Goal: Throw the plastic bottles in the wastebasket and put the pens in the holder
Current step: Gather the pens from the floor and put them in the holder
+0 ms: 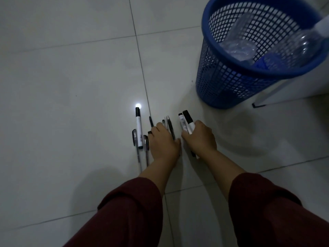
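The right hand [199, 138] clasps two markers [187, 122]; the left hand [163, 139] curls over pens [170, 126] lying lengthwise away, nearest the loose marker [138, 127] on its left.

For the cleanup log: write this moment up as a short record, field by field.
bottles: clear plastic bottles already inside the blue wastebasket
right hand: grips two white markers
left hand: down over thin pens on the floor; grasp unclear
loose on floor: white marker, two dark pens left of the hands
pen holder: not in view
surface: grey tiled floor
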